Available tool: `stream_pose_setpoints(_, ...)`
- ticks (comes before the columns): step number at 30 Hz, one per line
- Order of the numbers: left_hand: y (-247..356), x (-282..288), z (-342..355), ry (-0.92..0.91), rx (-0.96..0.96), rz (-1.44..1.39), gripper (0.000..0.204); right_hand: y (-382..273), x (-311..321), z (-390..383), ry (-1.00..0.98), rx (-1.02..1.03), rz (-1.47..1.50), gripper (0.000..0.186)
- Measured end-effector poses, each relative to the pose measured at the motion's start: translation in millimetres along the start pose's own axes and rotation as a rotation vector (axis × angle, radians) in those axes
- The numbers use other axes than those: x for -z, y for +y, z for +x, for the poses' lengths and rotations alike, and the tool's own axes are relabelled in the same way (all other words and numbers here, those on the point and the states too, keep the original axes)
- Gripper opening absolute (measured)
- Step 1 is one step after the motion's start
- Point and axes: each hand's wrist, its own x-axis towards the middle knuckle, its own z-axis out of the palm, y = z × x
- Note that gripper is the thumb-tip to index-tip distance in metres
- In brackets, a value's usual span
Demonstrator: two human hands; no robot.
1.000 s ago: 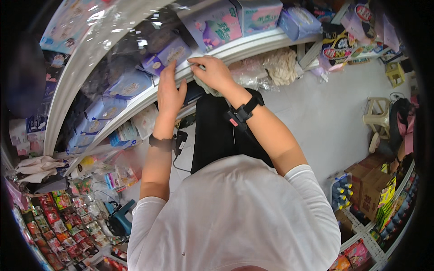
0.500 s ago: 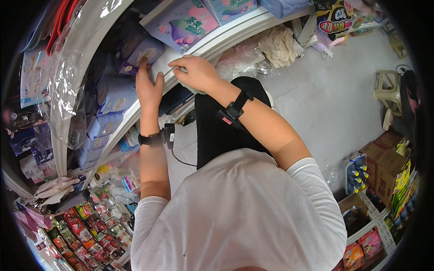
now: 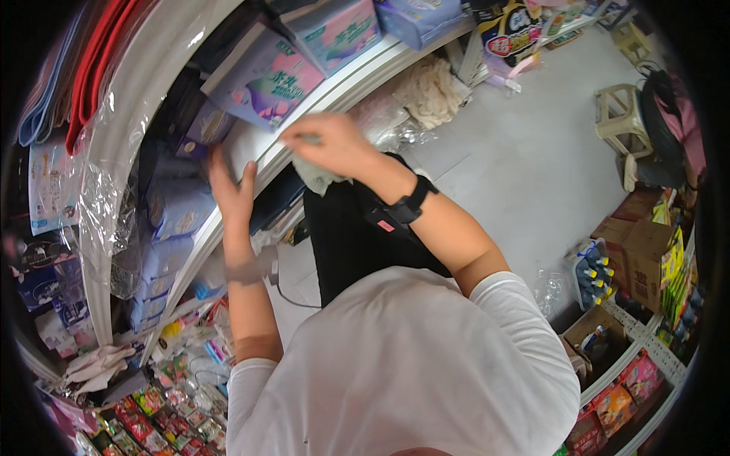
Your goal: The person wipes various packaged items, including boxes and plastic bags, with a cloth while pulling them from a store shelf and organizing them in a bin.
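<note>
My left hand [image 3: 228, 184] is at the white shelf [image 3: 252, 144], its thumb spread from its fingers, near a purple package [image 3: 203, 130]; whether the fingertips touch it is unclear. Just to its right, my right hand [image 3: 328, 144] is curled on a pale grey cloth [image 3: 317, 172] that hangs below the shelf's front lip. Pink and lilac packs [image 3: 266, 76] stand behind the right hand. Light blue soft packs [image 3: 177, 201] are lined up left of my left hand.
Plastic-wrapped white fabric [image 3: 433, 91] lies under the shelf. A beige stool [image 3: 620, 121], cardboard boxes [image 3: 635, 258] and a bottle pack [image 3: 589, 273] stand on the right. Red and blue folded items [image 3: 95, 76] hang upper left; small colourful packets [image 3: 144, 414] fill the lower left.
My left hand has moved leftward along the shelf, and the right hand has shifted left too. More of the grey cloth shows, and the red items at upper left have come into view.
</note>
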Motion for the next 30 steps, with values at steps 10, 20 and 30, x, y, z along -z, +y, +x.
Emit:
stream_pose_setpoints(10,35,8,-38,0.099,0.014,-0.152,0.06,13,167,21,0.706,0.004,-0.599,0.098)
stream_pose_setpoints(20,47,14,-60,-0.004,0.123,-0.223,0.057,4,167,38,0.605,-0.215,-0.742,0.079)
stream_pose_setpoints(30,73,12,-70,-0.206,0.236,-0.81,0.066,-16,150,-78,0.618,0.082,-0.439,0.069)
